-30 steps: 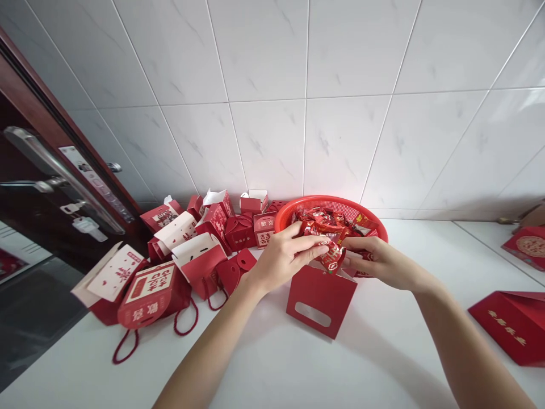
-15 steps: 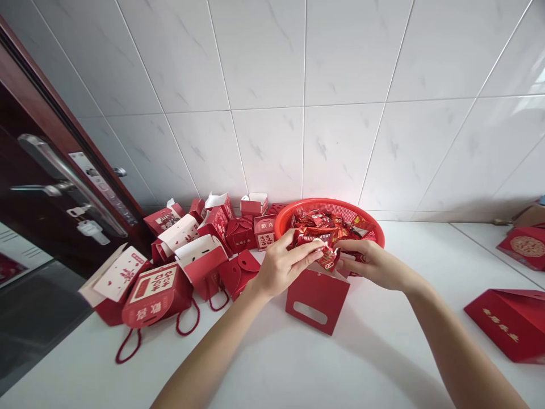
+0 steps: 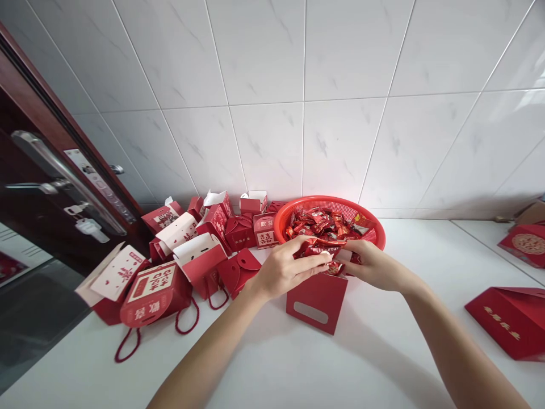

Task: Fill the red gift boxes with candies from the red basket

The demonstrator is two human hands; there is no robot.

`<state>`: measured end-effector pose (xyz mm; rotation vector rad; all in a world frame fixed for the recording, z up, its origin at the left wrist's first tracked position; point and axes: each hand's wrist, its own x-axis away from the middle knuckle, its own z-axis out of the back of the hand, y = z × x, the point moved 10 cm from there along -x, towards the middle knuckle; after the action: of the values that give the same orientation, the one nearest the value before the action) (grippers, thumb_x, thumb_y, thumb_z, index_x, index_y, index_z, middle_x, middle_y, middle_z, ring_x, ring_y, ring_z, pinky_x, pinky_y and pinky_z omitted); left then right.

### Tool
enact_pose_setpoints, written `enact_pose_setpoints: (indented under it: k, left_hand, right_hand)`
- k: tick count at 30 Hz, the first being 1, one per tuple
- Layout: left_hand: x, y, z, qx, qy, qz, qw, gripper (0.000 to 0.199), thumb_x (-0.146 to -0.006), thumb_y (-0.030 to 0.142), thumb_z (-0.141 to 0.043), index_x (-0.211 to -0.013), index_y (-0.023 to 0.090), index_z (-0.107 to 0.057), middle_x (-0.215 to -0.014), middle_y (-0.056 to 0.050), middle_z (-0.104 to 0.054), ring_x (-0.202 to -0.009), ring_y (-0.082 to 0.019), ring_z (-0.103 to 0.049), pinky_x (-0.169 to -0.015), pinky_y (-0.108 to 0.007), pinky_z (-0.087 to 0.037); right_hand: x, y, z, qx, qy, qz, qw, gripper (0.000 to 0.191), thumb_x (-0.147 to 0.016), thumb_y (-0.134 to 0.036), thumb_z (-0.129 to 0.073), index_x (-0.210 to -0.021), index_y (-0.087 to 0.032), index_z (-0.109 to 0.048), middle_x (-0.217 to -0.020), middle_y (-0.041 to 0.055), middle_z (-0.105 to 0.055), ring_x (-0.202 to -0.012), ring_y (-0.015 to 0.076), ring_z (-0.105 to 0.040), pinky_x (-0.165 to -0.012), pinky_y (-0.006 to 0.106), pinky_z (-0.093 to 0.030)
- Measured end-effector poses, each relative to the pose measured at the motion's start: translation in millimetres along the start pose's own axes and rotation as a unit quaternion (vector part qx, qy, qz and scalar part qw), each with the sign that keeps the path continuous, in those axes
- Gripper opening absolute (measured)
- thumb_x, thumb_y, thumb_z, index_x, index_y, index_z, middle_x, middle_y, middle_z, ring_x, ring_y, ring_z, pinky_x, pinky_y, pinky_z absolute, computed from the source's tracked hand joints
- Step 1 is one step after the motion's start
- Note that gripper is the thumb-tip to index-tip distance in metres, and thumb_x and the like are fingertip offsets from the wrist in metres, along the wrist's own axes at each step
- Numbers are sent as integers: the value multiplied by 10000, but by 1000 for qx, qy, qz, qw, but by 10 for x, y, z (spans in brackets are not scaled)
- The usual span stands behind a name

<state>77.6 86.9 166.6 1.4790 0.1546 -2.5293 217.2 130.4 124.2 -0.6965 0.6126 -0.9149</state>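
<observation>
A red paper gift box [image 3: 317,304] stands upright on the white counter, its top open and a pale oval on its front. Just over the opening, my left hand [image 3: 279,270] is closed on a shiny red wrapped candy [image 3: 322,246] with white lettering. My right hand [image 3: 372,264] curls in from the other side, its fingertips at the box's right upper edge and close to the candies. What it grips is partly hidden. Behind both hands sits a red plastic basket [image 3: 380,230] holding many red wrapped candies [image 3: 317,218].
Several red and white gift boxes [image 3: 159,287] crowd the counter [image 3: 264,363] on the left, some with cord handles. Another red box [image 3: 508,324] lies at the right, and a further one [image 3: 525,244] behind it. A tiled wall [image 3: 340,136] closes the back; a dark door with keys [image 3: 91,227] stands at left.
The candy in my left hand has come down closer to the box opening, and the hands have lowered slightly around it. More of the candies in the basket show now.
</observation>
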Motion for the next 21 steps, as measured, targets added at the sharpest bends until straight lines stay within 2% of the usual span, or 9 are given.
enact_pose_setpoints:
  k: [2, 7, 11, 13, 15, 19, 21]
  left_hand:
    - [10, -10, -36, 6, -24, 5, 1000, 165, -967, 216, -672, -1090, 182, -776, -1054, -82, -699, -938, -167, -748, -820, -272, -652]
    - [1, -57, -44, -2, -75, 26, 997, 211, -993, 288, -639, -1090, 196, -802, -907, -66, -691, -711, -118, -704, -658, -219, -601]
    - [-38, -81, -10, 8, -100, 42, 994, 249, -1021, 299, -590, -1075, 181, -803, -860, -66, -706, -715, -124, -665, -636, -208, -559]
    - [-51, -90, -18, 6, -124, 57, 991, 287, -1042, 312, -548, -1072, 183, -803, -843, -61, -703, -720, -128, -637, -635, -207, -535]
    - [-53, -87, -39, 2, -155, 71, 985, 323, -1053, 334, -521, -1069, 192, -810, -804, -51, -660, -681, -122, -594, -608, -205, -493]
    - [-22, -74, -99, -11, -228, 106, 968, 331, -1050, 390, -524, -1063, 257, -827, -769, -12, -541, -566, -91, -445, -539, -208, -375]
    - [1, -74, -124, -16, -263, 128, 956, 319, -1046, 398, -533, -1074, 277, -827, -765, -1, -506, -564, -90, -421, -534, -209, -342]
  right_hand:
    - [13, 58, -13, 1, -4, -31, 1000, 227, -924, -396, -581, -838, -194, -637, -746, 20, -629, -688, 165, -554, -584, 278, -464]
    - [86, 158, -66, -21, -42, -116, 992, 257, -912, -415, -579, -778, -196, -580, -691, 0, -576, -587, 133, -513, -498, 256, -424]
    - [152, 134, -116, -61, -87, -153, 982, 201, -852, -381, -647, -803, -206, -562, -636, -48, -473, -545, 106, -436, -484, 234, -420]
    - [193, 163, -113, -66, -96, -188, 975, 204, -817, -384, -673, -904, -211, -607, -665, -45, -491, -568, 118, -464, -505, 241, -450]
    - [212, 178, -73, -44, -90, -204, 974, 293, -794, -385, -673, -1038, -223, -658, -734, -15, -570, -644, 159, -549, -552, 262, -490]
    - [206, 163, -7, 2, -75, -188, 979, 484, -777, -350, -634, -1249, -256, -682, -864, 37, -672, -821, 242, -644, -655, 310, -528]
    - [212, 166, -11, 2, -78, -186, 979, 570, -770, -327, -624, -1334, -255, -650, -939, 50, -699, -884, 261, -658, -712, 336, -540]
